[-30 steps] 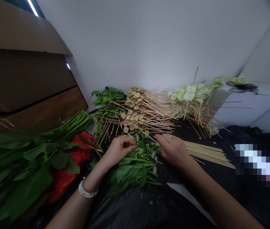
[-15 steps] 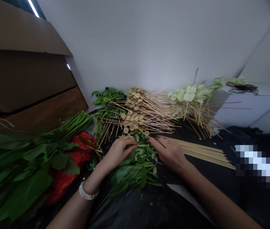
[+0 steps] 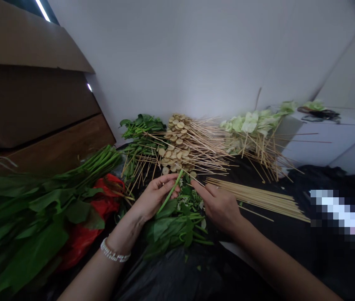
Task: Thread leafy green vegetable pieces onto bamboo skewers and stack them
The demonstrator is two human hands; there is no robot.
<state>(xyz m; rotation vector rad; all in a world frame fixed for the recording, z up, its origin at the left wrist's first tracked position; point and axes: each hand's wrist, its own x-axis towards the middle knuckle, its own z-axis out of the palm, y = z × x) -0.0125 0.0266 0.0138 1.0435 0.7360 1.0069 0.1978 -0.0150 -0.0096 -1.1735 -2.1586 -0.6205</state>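
Between the fingers and thumb of my left hand is a green leafy-vegetable stem, tilted with its upper end to the right. My right hand is closed on a thin wooden skewer, whose tip points up and left toward the stem. Skewer and stem look apart. Below both hands lie cut greens and a small pile of leafy stems on black plastic. Loose bare skewers lie in a bundle just right of my right hand.
Skewered pale round slices are stacked against the wall, with skewered greens to their left and skewered pale leaves to their right. Long leafy greens and a red plastic bag fill the left side, before a cardboard box.
My left hand has picked up a green stem from the pile and raised it. The right hand has shifted slightly left with the skewer. One loose skewer now lies below the bundle.
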